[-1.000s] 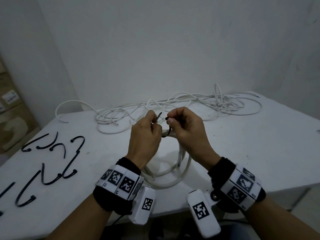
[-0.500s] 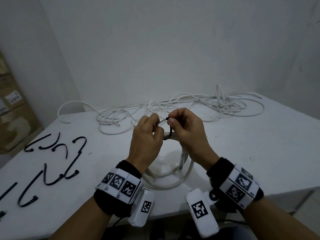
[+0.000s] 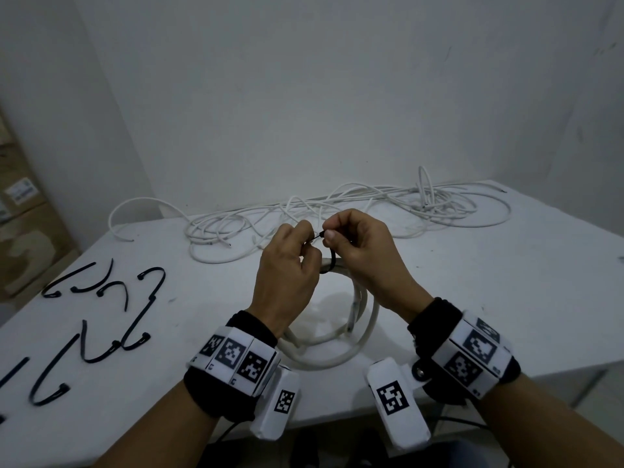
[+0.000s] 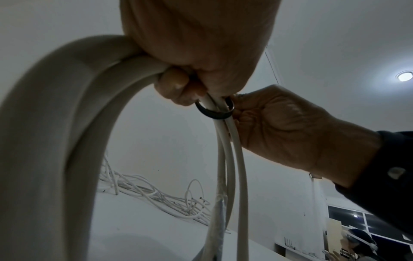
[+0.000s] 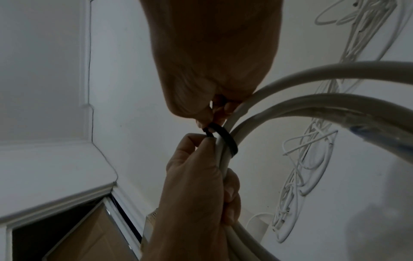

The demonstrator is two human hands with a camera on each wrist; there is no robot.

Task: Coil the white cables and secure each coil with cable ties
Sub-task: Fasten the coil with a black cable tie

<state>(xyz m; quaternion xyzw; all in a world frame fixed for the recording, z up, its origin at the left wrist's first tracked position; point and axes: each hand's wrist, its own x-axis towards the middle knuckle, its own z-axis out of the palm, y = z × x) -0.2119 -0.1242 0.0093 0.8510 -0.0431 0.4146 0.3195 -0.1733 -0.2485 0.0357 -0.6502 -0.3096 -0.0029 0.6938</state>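
Left hand [image 3: 287, 282] fingers curled: thumb and forefinger pinch the tail of a black cable tie [image 3: 331, 261], the lower fingers wrap the coiled white cable [image 3: 358, 336]. Right hand [image 3: 364, 255] fingers curled too, thumb and forefinger pinching the tie's head end [image 3: 320, 234]. The two pinches nearly touch.

Hard to see: whether the tail is through the head, since the fingertips cover the join in every view. Right wrist view shows the tie [image 5: 225, 139] looped round the bundled strands just beside the left hand [image 5: 196, 194], with slack in the loop. Left wrist view shows the same band [image 4: 214, 113] under the strands, between both hands; right hand [image 4: 279, 127] sits against it. Strand count in the coil is unclear. Its lower part is blurred and one strand looks frayed or wrapped [image 4: 220, 227].

Coil hangs from the hands, bottom of the loop on or just above the white table [image 3: 506, 282]; cannot tell which.

Loose white cables [image 3: 337, 211] lie tangled along the table's far edge. Spare black ties [image 3: 101, 315] are scattered on the left. White walls, cardboard boxes [image 3: 23, 231] left of the table, ceiling lamp [image 4: 405, 76] lit.
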